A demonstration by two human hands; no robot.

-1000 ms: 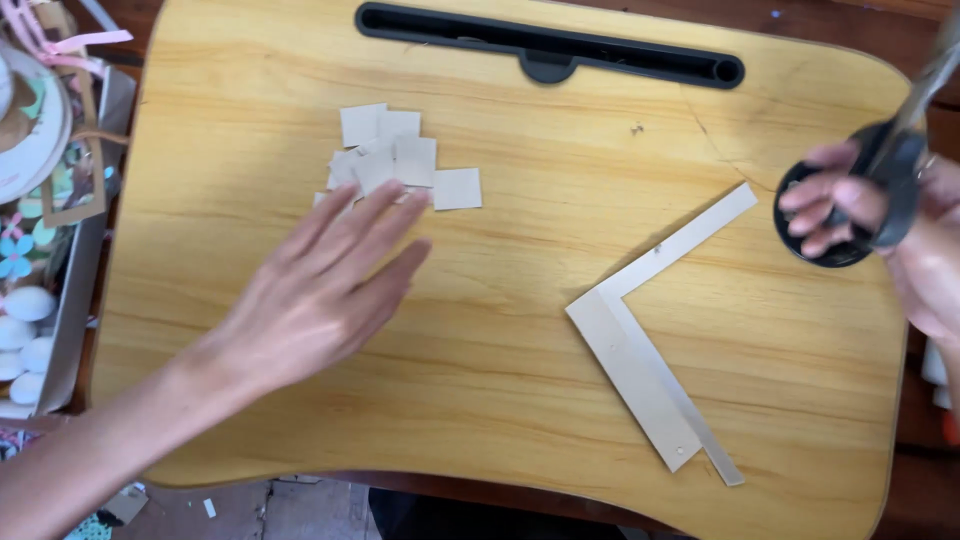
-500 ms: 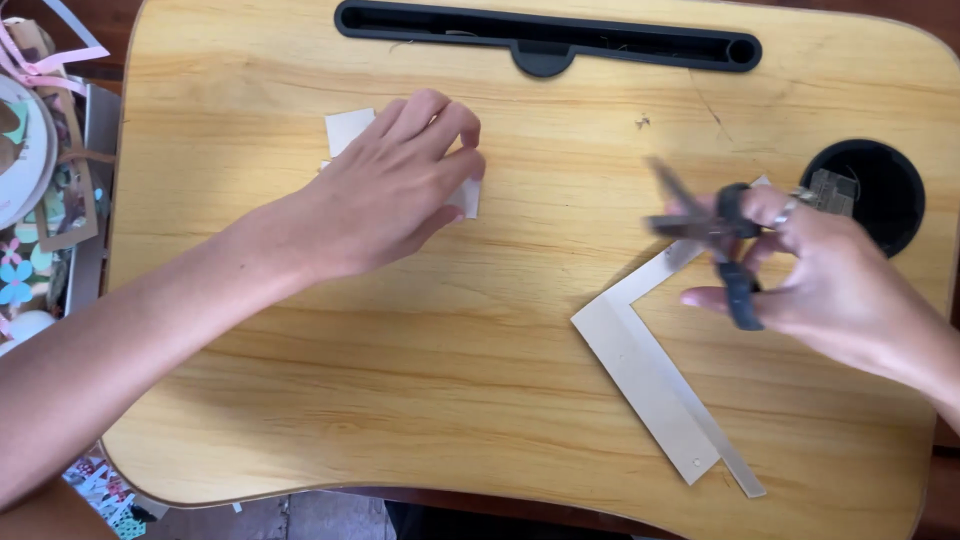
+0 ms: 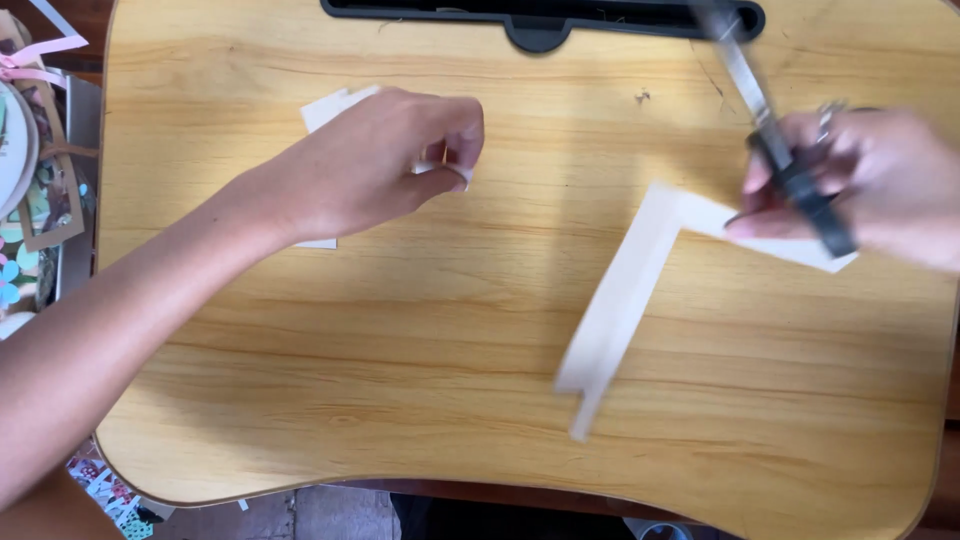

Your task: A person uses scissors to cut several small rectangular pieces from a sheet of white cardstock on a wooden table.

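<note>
My left hand lies over a small pile of white paper squares on the wooden lap desk, thumb and forefinger pinched on one small square. My right hand at the right edge holds black-handled scissors, blades pointing up and away. Its fingers also pinch one end of a pale L-shaped paper strip. The strip is motion-blurred and stretches down to the left across the desk.
A black slot with a tab runs along the desk's far edge. Left of the desk lies craft clutter: pink ribbon, a round hoop and coloured paper cut-outs. Paper scraps lie on the floor below.
My left hand has closed over the paper squares and pinched one. My right hand, scissors in it, has taken hold of the L-shaped strip and swung it round.
</note>
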